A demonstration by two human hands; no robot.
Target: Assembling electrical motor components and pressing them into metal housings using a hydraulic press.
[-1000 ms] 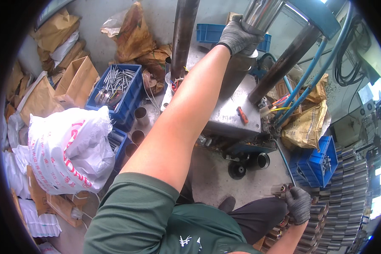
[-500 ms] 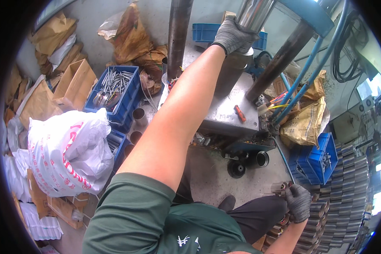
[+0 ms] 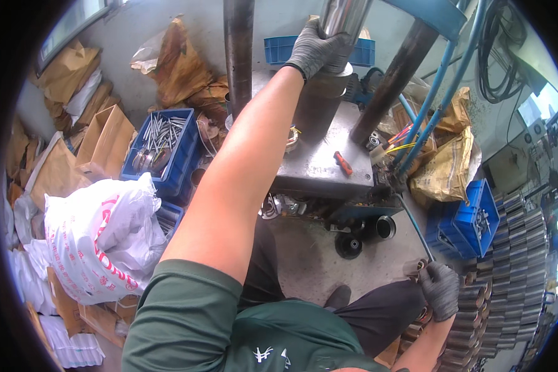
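Note:
My left hand, in a grey knit glove, reaches far forward with its fingers wrapped round the lower part of a shiny metal cylinder. Just under it stands a wider dark metal cylinder with a pale rim, on the steel press table. At the lower right, my right hand, gloved alike, is closed at the end of a thin metal lever that slants down from the table's corner. The palm side of this hand is hidden.
A red-handled screwdriver lies on the table between dark press columns. Blue bins of metal rods and a white sack stand left. Stacked metal tubes and another blue bin are right. Round metal parts lie below.
The whole view has shifted slightly, so most things sit further left. My left hand remains on the shiny cylinder. More of the lever shows above my right hand, which stays closed at its end.

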